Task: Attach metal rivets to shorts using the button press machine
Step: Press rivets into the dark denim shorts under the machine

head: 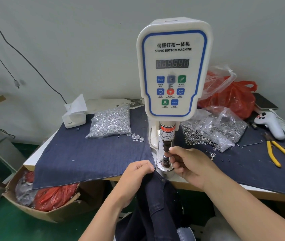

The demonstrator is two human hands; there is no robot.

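A plain grey wall (68, 32) rises behind the white table (28, 162); green floor (7, 223) lies below.

The right hand (188, 164) covered the gap between the press head and the lower die (164, 166), so whether a rivet sat there could not be told. Its fingertips were hidden behind the spring post. The left hand (136, 173) concealed its own fingertips under the edge of the shorts (157, 202), which ran off the bottom edge. The display digits (172, 63) were unlit and unreadable. The small print under the buttons (171, 91) was too fine to read.
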